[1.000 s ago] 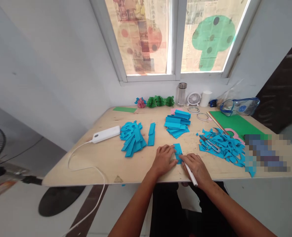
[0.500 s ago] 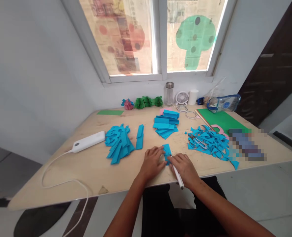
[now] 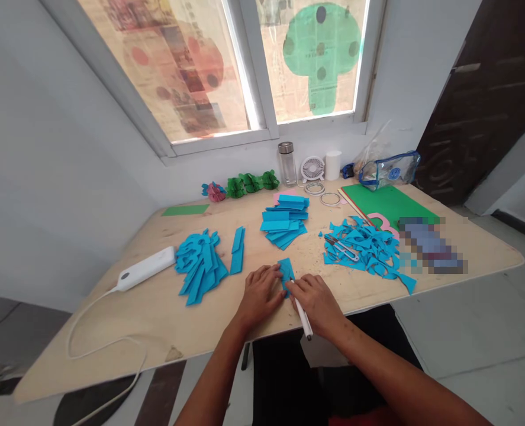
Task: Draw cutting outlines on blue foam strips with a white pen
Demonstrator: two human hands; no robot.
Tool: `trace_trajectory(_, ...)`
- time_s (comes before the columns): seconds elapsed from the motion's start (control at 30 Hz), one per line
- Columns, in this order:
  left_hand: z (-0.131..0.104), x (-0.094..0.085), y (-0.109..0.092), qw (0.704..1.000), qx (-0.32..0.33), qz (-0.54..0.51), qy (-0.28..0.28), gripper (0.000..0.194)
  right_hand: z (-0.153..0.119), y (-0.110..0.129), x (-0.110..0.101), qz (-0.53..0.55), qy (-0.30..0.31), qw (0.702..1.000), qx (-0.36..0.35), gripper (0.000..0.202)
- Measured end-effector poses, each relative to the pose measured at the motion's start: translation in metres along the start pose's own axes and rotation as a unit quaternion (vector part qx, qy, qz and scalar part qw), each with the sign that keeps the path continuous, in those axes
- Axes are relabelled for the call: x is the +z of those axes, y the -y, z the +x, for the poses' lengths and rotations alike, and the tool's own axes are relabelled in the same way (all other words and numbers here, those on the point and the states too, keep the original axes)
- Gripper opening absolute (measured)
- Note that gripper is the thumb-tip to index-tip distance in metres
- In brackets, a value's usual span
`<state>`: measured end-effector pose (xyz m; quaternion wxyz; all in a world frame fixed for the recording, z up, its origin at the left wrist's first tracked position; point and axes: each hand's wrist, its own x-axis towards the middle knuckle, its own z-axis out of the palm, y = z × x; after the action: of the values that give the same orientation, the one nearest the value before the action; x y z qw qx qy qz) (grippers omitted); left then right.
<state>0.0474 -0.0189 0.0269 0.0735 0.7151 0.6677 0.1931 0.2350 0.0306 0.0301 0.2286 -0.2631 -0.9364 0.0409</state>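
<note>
A small folded piece of blue paper (image 3: 284, 267) lies on the table near its front edge. My left hand (image 3: 262, 296) rests on its left side, fingers stretched flat and thumb along the lower edge. In my right hand (image 3: 318, 302) is a white pen (image 3: 304, 319), gripped near its tip, which points at the paper; the tip itself is hidden by the fingers. Just beyond my hands sits a stack of folded blue paper (image 3: 284, 223). To the left lie a separate blue strip (image 3: 238, 251) and a fanned pile of blue paper pieces (image 3: 204, 275).
Blue paper scraps (image 3: 369, 251) with a cutter (image 3: 344, 248) on them lie to the right, beside a blurred-out object (image 3: 433, 245) and green sheets (image 3: 390, 204). A white power bank (image 3: 147, 269) trails a cable on the left. A glass bottle (image 3: 287, 165) and small fan (image 3: 312, 170) stand at the back.
The camera view has tilted and shifted, so everything sits further left. Both hands stay at the blue paper, with the pen still in my right hand.
</note>
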Motion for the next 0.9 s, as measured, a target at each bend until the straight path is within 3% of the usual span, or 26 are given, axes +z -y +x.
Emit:
trace_trajectory(0.73, 0.001, 0.0, -0.002, 1.0, -0.006, -0.006, -0.005, 0.047, 0.006, -0.001, -0.002, 0.005, -0.001, 1.0, 0.026, 0.022)
trace_trajectory(0.9, 0.001, -0.002, -0.005, 1.0, -0.017, -0.022, 0.002, 0.049, 0.01, -0.007, 0.004, -0.002, 0.01, 1.0, -0.01, 0.03)
